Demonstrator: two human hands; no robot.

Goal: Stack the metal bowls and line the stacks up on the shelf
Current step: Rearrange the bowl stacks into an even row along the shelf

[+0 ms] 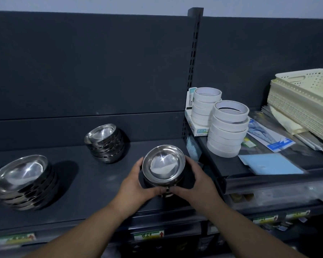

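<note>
Hands, left [136,185] and right [196,183], clasp the stack of shiny steel bowls [164,165] on the dark shelf [93,185], fingers curled around its sides; smooth, rigid metal probably slips, so low side support suits.

The bowls [163,162] are shiny silver metal on a dark grey shelf [93,183]. The tape rolls [227,127] are white, the perforated basket [306,101] is cream, the folder [272,162] pale blue, and the price labels [149,235] green and white.
</note>
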